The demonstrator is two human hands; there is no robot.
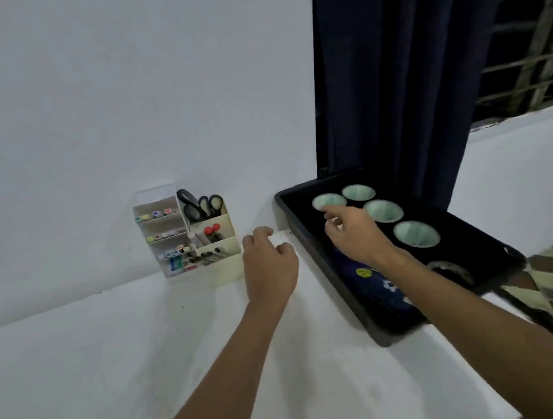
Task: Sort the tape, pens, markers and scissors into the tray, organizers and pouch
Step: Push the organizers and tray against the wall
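Four tape rolls (383,211) lie in my black tray (330,272), the dark pouch (377,287) at its near end. My right hand (357,234) hovers there, fingers loosely spread, empty. My left hand (269,265), half-curled and empty, rests near the organizers (188,236) holding markers (156,214) and scissors (199,207).

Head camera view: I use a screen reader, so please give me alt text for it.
A person's right hand reaches over a black tray holding four pale tape rolls, while the left hand hovers, loosely curled, above the white table. By the wall stands an organizer with markers and scissors.
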